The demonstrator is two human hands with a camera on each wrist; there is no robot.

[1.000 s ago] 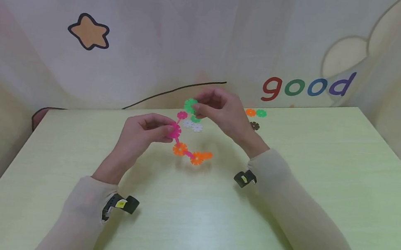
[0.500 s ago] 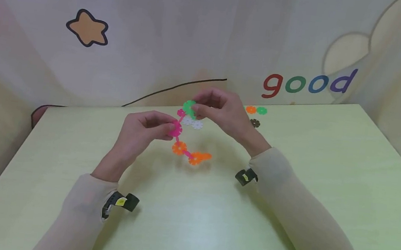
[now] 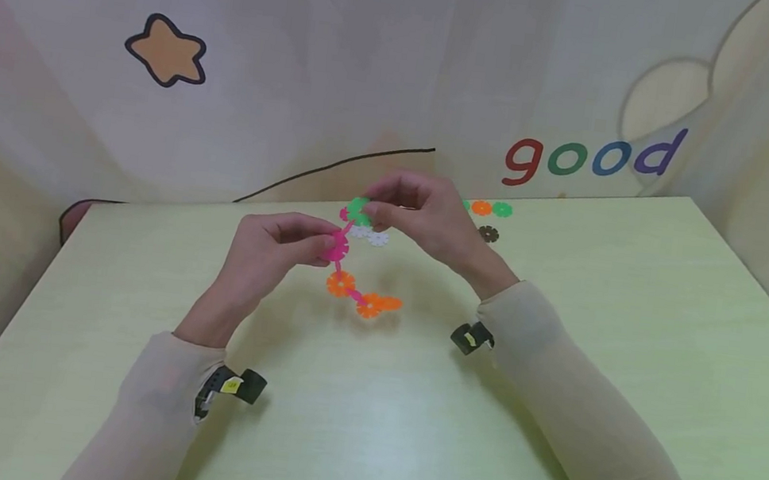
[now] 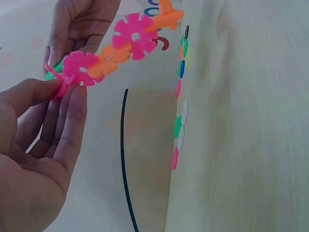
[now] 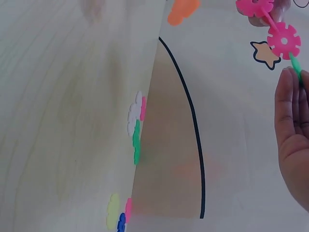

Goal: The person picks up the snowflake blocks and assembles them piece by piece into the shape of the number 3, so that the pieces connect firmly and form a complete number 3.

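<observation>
My left hand [image 3: 265, 261] pinches a pink notched flower disc [image 3: 338, 247] between thumb and fingers. That disc belongs to a chain of interlocking plastic discs held above the table, with orange discs [image 3: 340, 284] trailing down and right. In my right hand [image 3: 430, 218] a green flower disc [image 3: 358, 211] is pinched by thumb and fingertips. The right wrist view shows the green disc [image 5: 295, 65] edge-on, its tip meeting the rim of a pink end disc [image 5: 284, 40]. Whether their notches interlock, I cannot tell.
On the pale table [image 3: 347, 428], white discs [image 3: 377, 239] lie near the back edge, behind the chain. Further right are a loose orange disc [image 3: 481, 208], a green one and a brown disc [image 3: 489, 234]. A printed curtain [image 3: 350, 52] hangs behind.
The green disc has moved slightly down and left, against the chain's upper pink end. The left hand keeps its grip, and the orange end has shifted slightly left.
</observation>
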